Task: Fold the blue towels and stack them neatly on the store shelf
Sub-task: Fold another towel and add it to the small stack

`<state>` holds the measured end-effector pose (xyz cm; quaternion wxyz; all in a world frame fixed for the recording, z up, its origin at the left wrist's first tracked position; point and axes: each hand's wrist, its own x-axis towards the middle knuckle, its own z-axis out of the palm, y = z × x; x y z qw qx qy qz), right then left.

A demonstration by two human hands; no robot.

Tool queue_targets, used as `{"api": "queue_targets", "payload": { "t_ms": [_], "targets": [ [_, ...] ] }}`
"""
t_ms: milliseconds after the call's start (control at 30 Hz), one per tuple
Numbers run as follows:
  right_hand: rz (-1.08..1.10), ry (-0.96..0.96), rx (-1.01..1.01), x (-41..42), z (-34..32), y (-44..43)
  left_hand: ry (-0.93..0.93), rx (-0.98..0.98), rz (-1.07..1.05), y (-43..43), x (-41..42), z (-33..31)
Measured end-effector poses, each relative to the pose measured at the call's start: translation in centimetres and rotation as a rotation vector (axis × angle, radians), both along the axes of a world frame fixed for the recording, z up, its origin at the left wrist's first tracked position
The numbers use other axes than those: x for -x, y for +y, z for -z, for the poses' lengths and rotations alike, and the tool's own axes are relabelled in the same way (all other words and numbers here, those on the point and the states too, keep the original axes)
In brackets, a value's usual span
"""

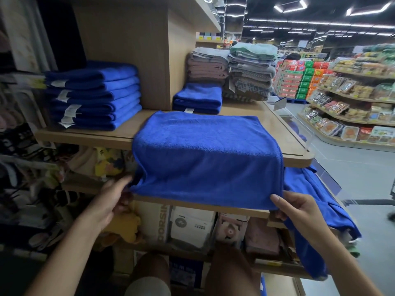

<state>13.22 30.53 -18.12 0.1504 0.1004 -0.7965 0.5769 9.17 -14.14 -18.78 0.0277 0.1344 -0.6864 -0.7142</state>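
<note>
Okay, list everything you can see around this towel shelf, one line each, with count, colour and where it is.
spread towel: one, blue, draped over the shelf's front edge, centre
tall towel stack: one, blue, shelf left
short towel stack: one, blue, behind the spread towel
loose towel: at least one, blue, hanging lower right, below the shelf
mixed towel stacks: two, grey, brown and green, shelf rear right
shelf: one, light wood
white box: one, under the shelf
packaged goods: many, mixed colours, across the aisle, right
left hand: one, holds the spread towel's near left corner
right hand: one, pinches its near right corner
</note>
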Motion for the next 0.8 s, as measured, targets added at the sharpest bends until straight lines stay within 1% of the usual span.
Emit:
{"api": "queue_targets", "payload": {
  "t_ms": [67, 133, 200, 333, 400, 433, 467, 500, 567, 600, 633, 667, 700, 800],
  "targets": [
    [0.002, -0.004, 0.022, -0.1, 0.1, -0.1, 0.114, 0.038, 0.095, 0.3, -0.5, 0.2],
    [-0.012, -0.013, 0.017, -0.2, 0.2, -0.4, 0.213, 0.151, 0.119, 1.1, -0.9, 0.6],
    [-0.007, -0.011, -0.009, -0.2, 0.2, -0.7, 0.257, 0.222, 0.05, 1.8, -0.7, 1.3],
    [0.016, -0.018, -0.02, -0.2, 0.1, -0.8, 0.413, 0.221, -0.179, 2.1, -0.1, 2.1],
    [0.027, -0.019, 0.003, -0.4, 0.2, -0.5, 0.486, 0.196, -0.194, 1.8, -0.6, 2.5],
    [0.026, -0.021, 0.01, -0.5, 0.1, -0.5, 0.518, 0.174, -0.154, 1.8, -0.9, 2.5],
    [0.018, -0.025, 0.013, -0.5, 0.1, -0.5, 0.542, 0.207, -0.105, 2.0, -1.0, 2.5],
    [0.009, -0.032, 0.016, -0.5, 0.1, -0.6, 0.516, 0.26, -0.069, 2.2, -1.0, 2.6],
    [0.0, -0.039, 0.03, -0.3, 0.1, -0.8, 0.467, 0.376, -0.093, 2.9, -0.9, 2.4],
    [0.002, -0.038, 0.037, -0.2, 0.1, -0.9, 0.474, 0.398, -0.109, 3.1, -0.8, 2.5],
    [0.006, -0.036, 0.043, -0.2, 0.2, -0.9, 0.481, 0.38, -0.129, 3.2, -0.7, 2.5],
    [0.012, -0.034, 0.048, -0.3, 0.2, -0.9, 0.482, 0.312, -0.136, 3.0, -0.8, 2.5],
    [0.019, -0.03, 0.053, -0.4, 0.3, -0.8, 0.467, 0.222, -0.141, 2.8, -0.9, 2.6],
    [0.041, -0.041, 0.079, -0.6, 0.4, -0.3, 0.335, -0.076, -0.118, 1.7, -1.1, 3.5]
  ]
}}
